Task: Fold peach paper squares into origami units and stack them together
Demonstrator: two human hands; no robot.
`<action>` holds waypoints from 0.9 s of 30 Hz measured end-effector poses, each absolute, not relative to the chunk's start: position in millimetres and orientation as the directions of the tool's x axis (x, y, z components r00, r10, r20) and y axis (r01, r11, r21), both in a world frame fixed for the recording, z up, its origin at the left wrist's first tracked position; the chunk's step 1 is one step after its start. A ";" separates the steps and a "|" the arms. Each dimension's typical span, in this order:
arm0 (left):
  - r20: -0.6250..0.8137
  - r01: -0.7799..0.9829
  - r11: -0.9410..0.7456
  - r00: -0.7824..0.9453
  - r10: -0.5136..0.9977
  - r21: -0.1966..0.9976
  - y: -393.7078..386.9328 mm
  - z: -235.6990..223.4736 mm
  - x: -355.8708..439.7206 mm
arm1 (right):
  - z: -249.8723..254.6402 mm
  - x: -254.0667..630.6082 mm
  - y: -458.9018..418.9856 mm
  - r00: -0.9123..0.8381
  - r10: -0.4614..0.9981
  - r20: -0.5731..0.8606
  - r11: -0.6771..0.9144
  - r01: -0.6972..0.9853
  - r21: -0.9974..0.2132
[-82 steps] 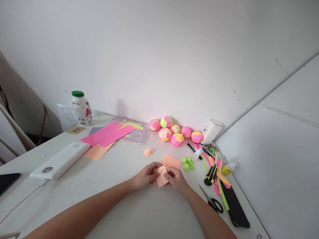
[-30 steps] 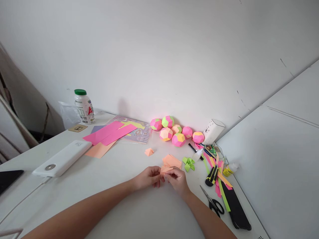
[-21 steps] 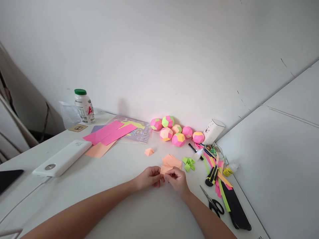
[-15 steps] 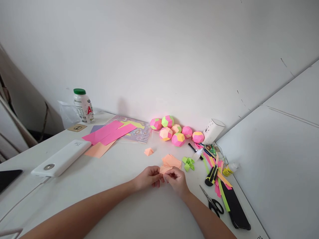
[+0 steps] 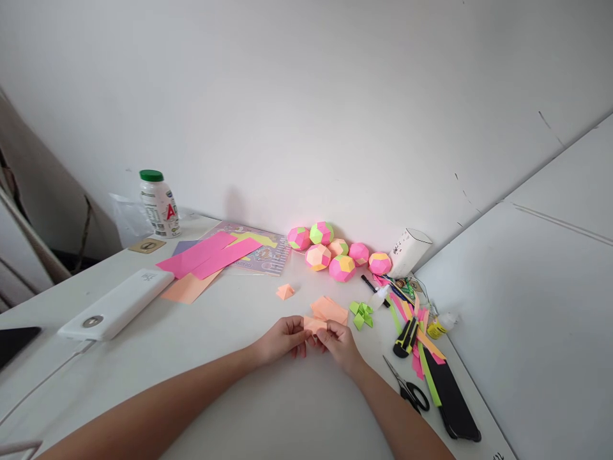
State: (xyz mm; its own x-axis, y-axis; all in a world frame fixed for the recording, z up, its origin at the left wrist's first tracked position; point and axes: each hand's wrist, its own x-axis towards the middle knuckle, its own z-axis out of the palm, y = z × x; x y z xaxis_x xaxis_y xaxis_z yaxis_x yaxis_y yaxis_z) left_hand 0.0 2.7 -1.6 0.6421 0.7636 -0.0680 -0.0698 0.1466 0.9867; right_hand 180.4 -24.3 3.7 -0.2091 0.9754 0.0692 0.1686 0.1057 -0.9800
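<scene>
The table (image 5: pixel 230 409) is white and smooth, with a soft grey shadow under the arms; at its back stands a plain pale wall (image 5: pixel 287 115), and on the right a white panel (image 5: pixel 541 300) meets it in a slanting line; a few dark marks dot the wall near that corner.

Near the middle of the table, a small peach paper (image 5: pixel 315 324) is held up between two hands; the left hand (image 5: pixel 287 335) pinches its left side, and the right hand (image 5: pixel 338 345) pinches its right side with thumb and fingers; just behind it lie more peach sheets (image 5: pixel 332 310), with green folded bits (image 5: pixel 361 314) beside them and a little peach folded piece (image 5: pixel 285 292) off to the left.

Bright paper balls (image 5: pixel 317 257) sit close together by the wall, next to a white tube (image 5: pixel 409 252) that leans; on the right lie scissors (image 5: pixel 414 393), a cutter (image 5: pixel 406 338) and a heap of colored strips (image 5: pixel 433 348); on the left are pink sheets (image 5: pixel 205 255), a long white block (image 5: pixel 117 306) with a cord (image 5: pixel 43 386), and a green-topped bottle (image 5: pixel 160 207) standing near the wall.
</scene>
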 end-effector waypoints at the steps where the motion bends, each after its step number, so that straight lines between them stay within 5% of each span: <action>1: -0.073 -0.060 0.143 0.637 0.768 0.988 2.2 -1.4 0.5 | 4.2 180.4 -24.6 -0.206 0.976 0.065 0.102 0.176 -0.979; 27: -0.106 0.019 0.119 0.609 0.786 0.993 -0.4 -0.1 3.8 | -1.2 181.3 -24.4 -0.160 0.985 0.063 0.095 0.202 -0.975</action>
